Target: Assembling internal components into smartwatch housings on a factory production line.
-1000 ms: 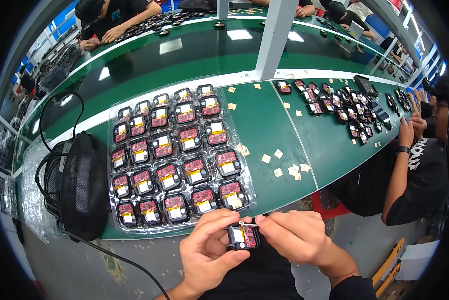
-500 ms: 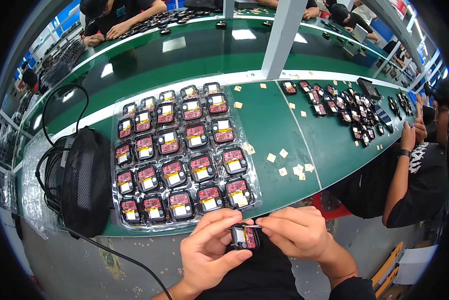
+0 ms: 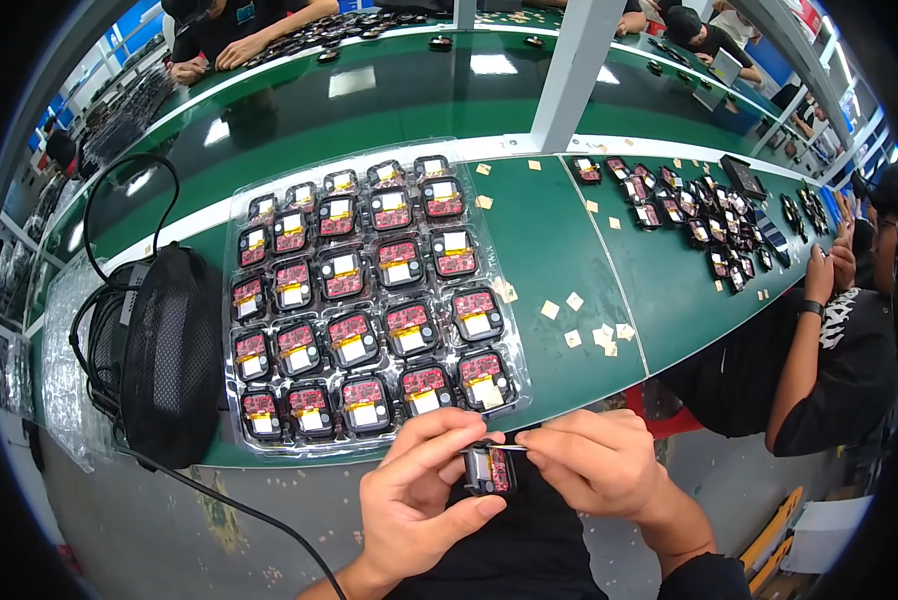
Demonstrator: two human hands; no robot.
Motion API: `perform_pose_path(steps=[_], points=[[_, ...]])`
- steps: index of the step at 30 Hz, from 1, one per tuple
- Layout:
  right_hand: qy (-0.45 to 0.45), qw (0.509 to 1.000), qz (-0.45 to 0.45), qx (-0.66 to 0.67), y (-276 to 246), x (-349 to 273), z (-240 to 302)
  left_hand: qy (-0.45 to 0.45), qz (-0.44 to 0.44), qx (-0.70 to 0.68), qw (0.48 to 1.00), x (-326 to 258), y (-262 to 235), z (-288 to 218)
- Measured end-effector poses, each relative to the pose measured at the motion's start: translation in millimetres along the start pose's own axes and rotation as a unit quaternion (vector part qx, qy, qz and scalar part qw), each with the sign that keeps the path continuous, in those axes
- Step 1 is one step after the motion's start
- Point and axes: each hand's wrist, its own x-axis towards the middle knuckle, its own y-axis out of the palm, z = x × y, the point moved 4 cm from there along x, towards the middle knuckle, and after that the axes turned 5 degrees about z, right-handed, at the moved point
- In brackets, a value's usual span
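Surface (image 3: 539, 240): green, a pale seam (image 3: 630, 315) crossing from far edge to near edge. White rail (image 3: 504, 146) along the far edge; a pale post (image 3: 577, 80) rises there. Beyond: glossy green strip (image 3: 419, 105) carrying bright light reflections (image 3: 494, 64). Floor (image 3: 309, 490) past the near edge: grey, yellowish patch (image 3: 221, 522).

From here I see a small, black, rounded-square device with an open back (image 3: 493, 474), held tilted in the person's left grip (image 3: 414, 495), its red circuit board and pale block exposed. A thin, straight, silvery tool (image 3: 507, 447), pinched in the right grip (image 3: 601, 465), lies crosswise at its far edge.
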Motion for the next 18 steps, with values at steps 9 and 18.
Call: perform_pose_path(steps=[9, 18], points=[[-0.005, 0.999, -0.032, -0.02, 8.7, -2.9, 4.1, -0.019, -0.032, -0.018, 0.999, -4.1, 6.3, 0.7], [0.052, 0.997, -0.048, 0.027, -12.3, 9.6, -28.3, -0.033, -0.107, 0.018, 0.994, -4.8, 1.6, -14.9]])
